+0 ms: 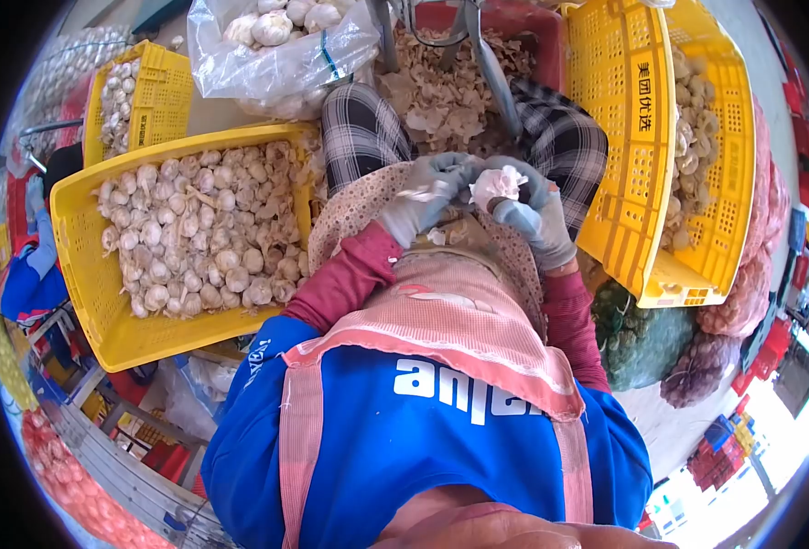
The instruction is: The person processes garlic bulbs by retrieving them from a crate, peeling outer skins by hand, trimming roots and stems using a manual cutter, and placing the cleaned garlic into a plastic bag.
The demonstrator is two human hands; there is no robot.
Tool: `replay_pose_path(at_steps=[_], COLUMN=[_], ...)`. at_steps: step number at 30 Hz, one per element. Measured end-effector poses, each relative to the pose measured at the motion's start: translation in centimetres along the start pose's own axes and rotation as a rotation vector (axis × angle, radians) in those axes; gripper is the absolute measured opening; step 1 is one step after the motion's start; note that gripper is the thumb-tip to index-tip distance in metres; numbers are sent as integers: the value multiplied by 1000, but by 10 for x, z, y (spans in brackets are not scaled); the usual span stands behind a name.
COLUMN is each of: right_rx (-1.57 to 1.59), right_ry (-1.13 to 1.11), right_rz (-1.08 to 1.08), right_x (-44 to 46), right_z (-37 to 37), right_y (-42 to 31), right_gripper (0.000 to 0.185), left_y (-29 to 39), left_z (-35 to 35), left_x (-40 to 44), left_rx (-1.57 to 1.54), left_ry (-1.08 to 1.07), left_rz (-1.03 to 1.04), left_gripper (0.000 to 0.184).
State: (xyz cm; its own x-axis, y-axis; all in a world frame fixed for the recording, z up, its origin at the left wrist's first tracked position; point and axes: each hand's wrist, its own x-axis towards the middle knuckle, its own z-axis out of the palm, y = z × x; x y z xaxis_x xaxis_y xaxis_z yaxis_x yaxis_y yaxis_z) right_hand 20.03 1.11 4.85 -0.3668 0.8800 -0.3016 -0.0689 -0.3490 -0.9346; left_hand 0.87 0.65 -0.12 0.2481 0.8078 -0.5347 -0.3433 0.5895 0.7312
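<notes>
Over my lap, my right hand, in a grey-white glove, grips a garlic bulb with loose, ragged white skin. Close beside the bulb on its left is my left hand, gloved the same way, its fingers curled together. A pale scrap, maybe garlic skin, shows at these fingers, but what they pinch is unclear. Below the hands, bits of skin lie on my patterned apron. Between my knees, a red tub holds a heap of dry garlic skins, with a metal frame standing over it.
A yellow crate full of garlic bulbs stands at my left. Yellow crates with garlic stand at my right, beside mesh sacks. Ahead left is a clear plastic bag of bulbs. Another person's blue sleeve shows far left.
</notes>
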Motion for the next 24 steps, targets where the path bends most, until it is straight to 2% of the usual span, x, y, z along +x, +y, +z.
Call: replay_pose_path(at_steps=[1, 2, 4, 5, 6, 7, 8, 9, 10, 12, 13, 15, 16, 17, 18, 20, 21, 22, 24], right_rx=[-19, -124, -550, -533, -646, -757, -852, -769, -687, -580, -417, -170, -87, -16, -15, -22, -4, -3, 266], right_ry=[22, 40, 82, 105, 83, 55, 2, -24, -46, -52, -36, 0, 17, 76, 81, 126, 72, 66, -35], right_rz=[-38, -32, -203, -162, -202, -244, -246, -267, -288, -299, -237, -117, -60, -67, -67, -27, 89, 93, 197], right_x=[-2, -2, 0, -2, 1, 5, 4, 4, 3, 4, 2, -3, -4, -4, -3, -1, -2, -3, -2], right_z=[0, -2, -5, 0, 2, 5, 7, 12, 15, 18, 20, 21, 21, 22, 20, 15, 18, 17, 13], right_y=[-1, -5, -8, -9, -5, -2, -1, 4, 10, 16, 18, 11, 3, 7, 10, 15, 2, 6, 19], right_gripper=[64, 66, 74, 83, 87, 90, 92, 92, 93, 90, 88, 83, 81, 70, 70, 58, 51, 51, 56], left_y=[-8, -19, -5, 3, 11, 17, 0, -1, 3, -19, -15, -38, -13, -3, 5, 9, 3, 2, -5], left_z=[-7, -13, -7, -5, -2, 10, -8, -18, -18, -25, -32, -37, -31, -28, -25, -20, -19, -18, -23], left_x=[11, 17, 7, 2, -2, -7, 6, 10, 9, 12, 15, 26, 9, -5, -14, -16, -18, -23, -17], left_rx=[110, 12, -64, 135, 334, 133, 131, 127, 316, 35, 123, -93, 46, 96, 146, 8, -26, -180, -251], left_ry=[-46, -44, -54, -88, -116, -298, -266, -232, -137, -191, -232, -161, -112, -133, -157, -193, -247, -214, -270], left_rz=[100, 102, 172, 268, 370, 324, 193, 62, 44, 294, 165, 115, 122, 235, 345, 144, 84, 36, 24], left_gripper=[37, 40, 47, 47, 47, 42, 39, 35, 30, 28, 31, 36, 45, 42, 40, 43, 45, 43, 41])
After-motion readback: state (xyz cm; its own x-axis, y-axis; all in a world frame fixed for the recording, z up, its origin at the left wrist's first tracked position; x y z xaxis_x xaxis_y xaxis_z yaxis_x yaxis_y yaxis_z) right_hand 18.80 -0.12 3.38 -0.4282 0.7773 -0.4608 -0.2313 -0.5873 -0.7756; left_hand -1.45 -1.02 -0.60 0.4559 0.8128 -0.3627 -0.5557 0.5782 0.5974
